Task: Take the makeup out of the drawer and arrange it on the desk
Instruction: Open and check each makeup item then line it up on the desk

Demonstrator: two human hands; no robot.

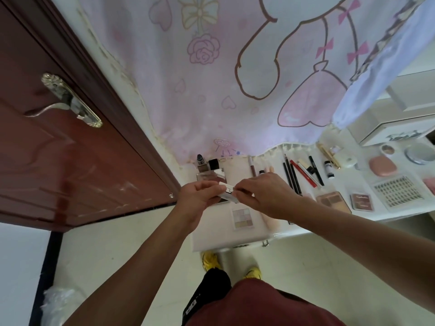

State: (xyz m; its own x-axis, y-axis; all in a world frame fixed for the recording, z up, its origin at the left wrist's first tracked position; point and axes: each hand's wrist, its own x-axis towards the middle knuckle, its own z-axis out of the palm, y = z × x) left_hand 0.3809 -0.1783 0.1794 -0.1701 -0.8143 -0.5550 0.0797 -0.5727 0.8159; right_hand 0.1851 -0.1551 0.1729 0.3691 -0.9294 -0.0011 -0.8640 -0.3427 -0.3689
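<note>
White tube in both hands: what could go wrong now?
If the white tube comes apart suddenly between the left hand and right hand, a piece might drop onto the pale palette or the floor. The open lipstick standing just behind the hands could get knocked over.

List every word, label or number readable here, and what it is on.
Nothing here reads clearly.
White box: dark print, blurred.
Small pink palette: faint lettering, too small.
Black shorts: white print, blurred.
White case, pinched by left hand and right hand: no text seen.
</note>
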